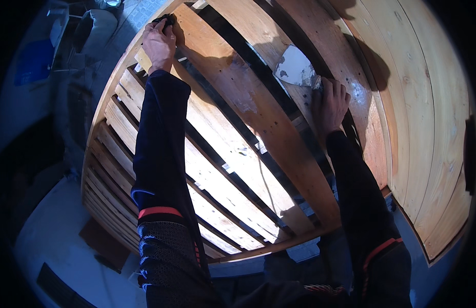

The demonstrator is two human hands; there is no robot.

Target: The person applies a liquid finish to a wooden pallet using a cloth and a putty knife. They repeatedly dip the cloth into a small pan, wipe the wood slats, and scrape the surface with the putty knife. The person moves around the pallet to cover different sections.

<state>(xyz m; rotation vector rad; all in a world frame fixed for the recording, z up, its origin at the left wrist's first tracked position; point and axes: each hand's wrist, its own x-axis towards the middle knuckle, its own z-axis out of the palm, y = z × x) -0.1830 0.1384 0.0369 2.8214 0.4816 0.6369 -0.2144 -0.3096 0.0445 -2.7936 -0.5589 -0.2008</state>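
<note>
My left hand [158,45] is up at the far end of a slatted wooden frame [271,158], its fingers closed on a small dark object [167,20] at the edge of a slat. My right hand [334,105] is over the right part of the slats, fingers curled on the lower corner of a flat, white-smeared piece [294,66], which looks like a board for paste. Pale smudges mark the middle slat below it. Bright sunlight falls across the lower left slats. Both forearms, in dark sleeves with red bands, reach in from the lower edge.
A broad panel of pale wooden planks [428,128] stands along the right side. At the upper left, past the frame, are a blue object [34,60] and light bulky items [94,28] on the tiled floor. A brown object [102,241] lies at the lower left.
</note>
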